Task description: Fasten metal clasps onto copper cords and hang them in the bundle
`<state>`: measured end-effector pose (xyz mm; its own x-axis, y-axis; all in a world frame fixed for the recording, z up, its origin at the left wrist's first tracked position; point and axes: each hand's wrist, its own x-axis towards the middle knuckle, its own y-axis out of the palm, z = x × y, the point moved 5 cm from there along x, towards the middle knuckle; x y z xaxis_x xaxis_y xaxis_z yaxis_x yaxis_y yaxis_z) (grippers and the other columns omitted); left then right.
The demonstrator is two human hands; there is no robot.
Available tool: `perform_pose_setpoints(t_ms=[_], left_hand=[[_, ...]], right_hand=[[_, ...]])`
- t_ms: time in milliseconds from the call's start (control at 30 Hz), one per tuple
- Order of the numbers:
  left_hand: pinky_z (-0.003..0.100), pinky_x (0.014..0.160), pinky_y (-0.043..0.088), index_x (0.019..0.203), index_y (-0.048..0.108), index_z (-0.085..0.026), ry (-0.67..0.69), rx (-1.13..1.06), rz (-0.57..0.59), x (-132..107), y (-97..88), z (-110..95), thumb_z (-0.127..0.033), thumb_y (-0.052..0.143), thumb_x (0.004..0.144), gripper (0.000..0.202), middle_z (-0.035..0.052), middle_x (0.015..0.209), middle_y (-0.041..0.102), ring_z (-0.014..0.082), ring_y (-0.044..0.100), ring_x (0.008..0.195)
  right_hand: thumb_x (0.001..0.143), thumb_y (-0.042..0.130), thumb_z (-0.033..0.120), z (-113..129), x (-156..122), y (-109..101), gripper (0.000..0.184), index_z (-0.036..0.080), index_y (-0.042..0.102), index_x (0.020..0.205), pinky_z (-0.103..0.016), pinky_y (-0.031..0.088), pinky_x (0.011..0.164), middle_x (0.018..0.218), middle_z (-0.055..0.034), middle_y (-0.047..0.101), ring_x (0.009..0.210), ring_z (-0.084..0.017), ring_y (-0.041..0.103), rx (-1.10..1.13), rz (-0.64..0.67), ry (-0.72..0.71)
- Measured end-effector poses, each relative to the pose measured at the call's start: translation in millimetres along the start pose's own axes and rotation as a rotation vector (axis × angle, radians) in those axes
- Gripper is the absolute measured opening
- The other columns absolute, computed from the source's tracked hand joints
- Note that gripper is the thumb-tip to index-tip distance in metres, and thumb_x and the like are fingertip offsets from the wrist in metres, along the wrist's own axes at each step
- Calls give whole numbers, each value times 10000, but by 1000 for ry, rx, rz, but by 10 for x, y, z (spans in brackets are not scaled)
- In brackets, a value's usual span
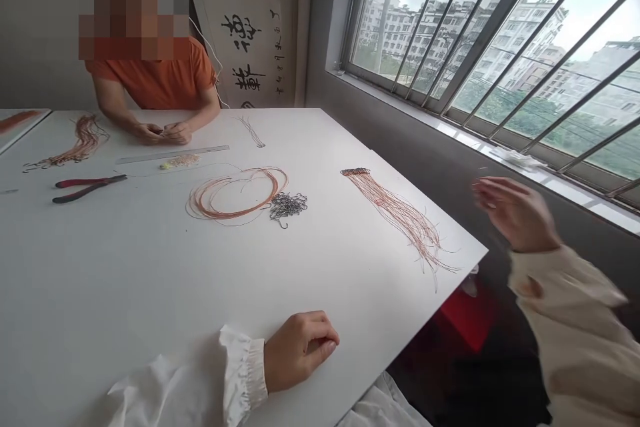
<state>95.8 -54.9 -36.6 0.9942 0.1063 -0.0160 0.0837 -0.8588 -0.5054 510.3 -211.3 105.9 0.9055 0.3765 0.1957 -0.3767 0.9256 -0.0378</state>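
Copper wire bundle [400,220] is lying on the white table [125,293] near its right corner, with its strands fanning toward 4 o'clock from a dark gathered end [355,172] at about 10 o'clock. The person's right hand [515,213] is hanging in the air beyond the table edge, at about 3 o'clock in the view. It is blurred, with the fingers apart, and is nearest the bundle without touching it. The person's left hand [300,350] is resting on the table near its edge at 6 o'clock, with the fingers curled together and nothing showing in them. Its ruffled white cuff [243,367] is lying on the table beside it.

Measured from the left hand, a tangle of dark wire hooks [287,208] is sitting at 12 o'clock, just beside a copper wire coil [237,193] at 11 o'clock. Red-handled pliers [90,188] are lying at 10 o'clock, well apart from both, below a steel ruler [173,155]. Across the table, a co-worker in an orange shirt [150,73] is working with both hands [165,133] together, just above the ruler. A second copper wire bundle [80,143] is lying to the co-worker's right, at the far-left side of the table.
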Motion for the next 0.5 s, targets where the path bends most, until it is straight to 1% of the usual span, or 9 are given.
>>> perform_pose_setpoints(t_ms=[33, 67, 133, 200, 233, 300, 367, 433, 500], left_hand=[[243, 639, 443, 883, 687, -175, 2, -3, -9, -2, 4, 5, -209, 497, 904, 194, 52, 856, 615, 136, 552, 690], [243, 640, 444, 880, 688, -175, 5, -8, -18, -7, 9, 9, -213, 498, 904, 195, 53, 853, 616, 137, 555, 693], [246, 642, 448, 878, 690, -175, 10, -20, -37, -23, 19, 10, -222, 504, 901, 194, 56, 849, 619, 143, 564, 703], [250, 660, 456, 872, 691, -173, 8, -35, -60, -49, 23, 3, -231, 510, 898, 191, 61, 854, 626, 150, 577, 723], [253, 676, 462, 871, 691, -172, 5, -44, -74, -66, 22, -2, -237, 515, 897, 189, 64, 860, 631, 155, 585, 740], [258, 710, 470, 875, 690, -172, -7, -68, -110, -101, 14, -3, -254, 525, 900, 186, 69, 866, 638, 162, 597, 772], [262, 732, 476, 886, 692, -177, -30, -94, -153, -129, 7, 16, -287, 530, 907, 198, 73, 875, 644, 168, 604, 794], [269, 748, 485, 898, 694, -185, -66, -120, -198, -144, 3, 41, -333, 531, 913, 221, 74, 879, 649, 174, 603, 803], [286, 794, 498, 936, 697, -204, -101, -150, -247, -147, -12, 22, -381, 536, 914, 240, 76, 913, 658, 185, 607, 834]], right_hand=[[633, 796, 273, -229, 134, 204, 203, 179, 782, 812, -365, 450, 575, 981, -232, 699, 691, -148, 665, -92, 23, 63], [619, 796, 289, -445, 269, 419, 231, 157, 776, 807, -348, 450, 561, 936, -219, 710, 680, -162, 663, -143, 28, 88], [598, 805, 300, -838, 519, 871, 258, 127, 757, 784, -333, 468, 566, 827, -163, 722, 682, -200, 663, -221, 37, 109], [627, 802, 299, -1138, 719, 1290, 247, 110, 731, 769, -335, 500, 623, 741, -106, 707, 738, -230, 664, -306, 25, 110], [671, 788, 296, -1247, 799, 1478, 229, 109, 720, 785, -336, 514, 671, 758, -94, 702, 789, -233, 661, -346, 20, 107], [810, 713, 304, -1395, 917, 1795, 218, 110, 686, 907, -352, 533, 761, 901, -82, 687, 874, -213, 648, -424, 18, 119], [914, 612, 306, -1462, 989, 2031, 235, 129, 628, 1068, -380, 538, 819, 1072, -81, 638, 942, -196, 628, -488, 16, 126], [951, 558, 312, -1468, 1017, 2196, 264, 158, 582, 1164, -394, 536, 843, 1174, -88, 592, 986, -196, 612, -533, 10, 109], [953, 551, 315, -1433, 1007, 2298, 273, 172, 577, 1184, -395, 533, 854, 1206, -95, 578, 1004, -202, 604, -565, -1, 64]])
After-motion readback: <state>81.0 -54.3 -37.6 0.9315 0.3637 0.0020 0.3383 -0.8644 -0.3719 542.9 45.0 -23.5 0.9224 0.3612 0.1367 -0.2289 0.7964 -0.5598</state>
